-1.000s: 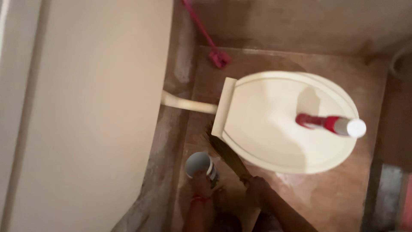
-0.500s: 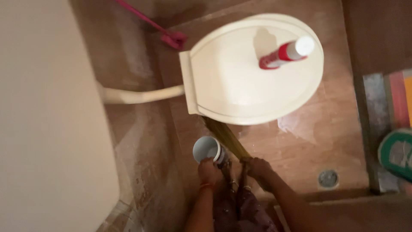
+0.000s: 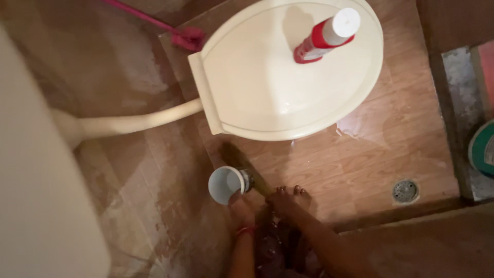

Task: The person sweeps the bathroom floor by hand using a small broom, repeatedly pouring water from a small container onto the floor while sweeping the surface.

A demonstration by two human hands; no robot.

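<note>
Gripping the side of a small white cup point(image 3: 225, 184), the left hand point(image 3: 241, 207) is wrapped around it low on the wet brown floor point(image 3: 360, 154), fingers closed on the wall of the cup so its open mouth tips up and to the left, away from the body. The cup sits directly ahead of that hand and touching it, just below the hinged edge of the cream toilet lid point(image 3: 267, 87). The right hand point(image 3: 280, 202) lies just beside the left, to its right, and appears closed on the dark handle of a brush point(image 3: 242, 162); motion blur keeps me from telling exactly how the fingers sit on it. The brush's long axis runs diagonally, from the right hand up and to the left toward the gap between cup and toilet, its dark head on the floor just under the lid's corner. So the cup belongs to the left hand and the brush to the right, with both things pointing forward toward the toilet base. A red bottle with a white cap point(image 3: 324, 36) stands on the closed lid, well apart from both hands, and a round floor drain point(image 3: 405, 191) lies off to the right.
</note>
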